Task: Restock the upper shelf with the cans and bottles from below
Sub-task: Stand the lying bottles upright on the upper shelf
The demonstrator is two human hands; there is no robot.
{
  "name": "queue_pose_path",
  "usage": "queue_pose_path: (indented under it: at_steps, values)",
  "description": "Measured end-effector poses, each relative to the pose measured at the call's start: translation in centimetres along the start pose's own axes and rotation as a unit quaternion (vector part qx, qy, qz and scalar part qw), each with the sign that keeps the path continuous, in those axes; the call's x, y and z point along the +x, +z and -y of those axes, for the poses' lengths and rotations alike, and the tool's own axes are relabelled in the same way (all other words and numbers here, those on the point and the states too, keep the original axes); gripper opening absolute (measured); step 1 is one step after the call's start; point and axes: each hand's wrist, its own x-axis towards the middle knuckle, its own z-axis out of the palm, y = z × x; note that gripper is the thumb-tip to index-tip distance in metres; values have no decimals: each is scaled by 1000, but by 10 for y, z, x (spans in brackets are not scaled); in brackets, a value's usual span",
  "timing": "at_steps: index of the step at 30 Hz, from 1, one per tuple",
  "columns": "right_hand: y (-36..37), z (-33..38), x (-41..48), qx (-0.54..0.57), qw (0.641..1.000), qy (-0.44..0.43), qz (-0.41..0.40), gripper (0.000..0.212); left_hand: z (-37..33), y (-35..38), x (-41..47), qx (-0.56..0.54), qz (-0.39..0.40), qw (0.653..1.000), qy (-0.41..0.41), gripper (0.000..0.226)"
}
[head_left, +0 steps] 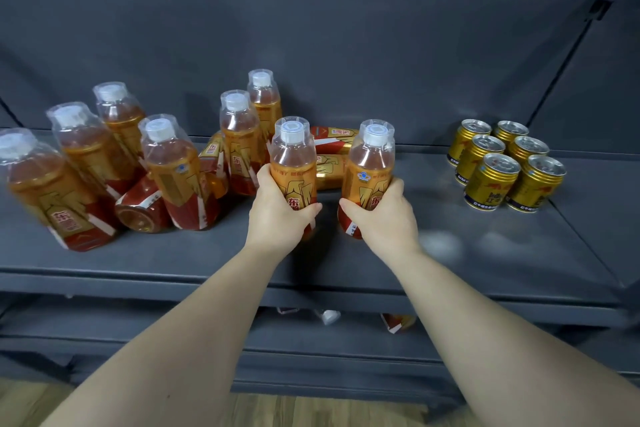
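Note:
Each hand holds an upright orange drink bottle with a white cap on the grey upper shelf (450,253). My left hand (277,215) is wrapped around the left bottle (293,156). My right hand (384,215) grips the right bottle (371,163). The two bottles stand side by side near the shelf's middle, a small gap between them. Several more of the same bottles (169,163) stand to the left. Some lie on their sides: one at the left (145,208) and two behind the held ones (332,146). Several gold cans (502,166) stand grouped at the right.
Under the shelf's front edge, parts of more bottles (398,321) show on the lower shelf. A slanted shelf bracket (568,55) runs along the right side. Wooden floor (311,409) is at the bottom. Bare shelf surface lies between the held bottles and the cans.

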Motion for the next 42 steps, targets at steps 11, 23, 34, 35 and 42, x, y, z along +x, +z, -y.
queue_pose_path:
  at_steps: [11,23,34,35,42]
  values:
    - [36,44,-36,1,993,-74,88,73,25,-65,-46,29,-74,997,-1,96]
    - [110,113,-123,11,982,-121,148,73,88,-195,-117,11,-155,987,-49,83]
    - [201,180,-234,21,966,-164,197,66,163,-328,-177,21,-218,971,-94,84]
    - [208,185,-241,20,965,-167,201,66,169,-337,-180,21,-221,970,-95,85]
    - [248,219,-265,14,959,-178,221,69,195,-380,-188,30,-240,965,-100,82]
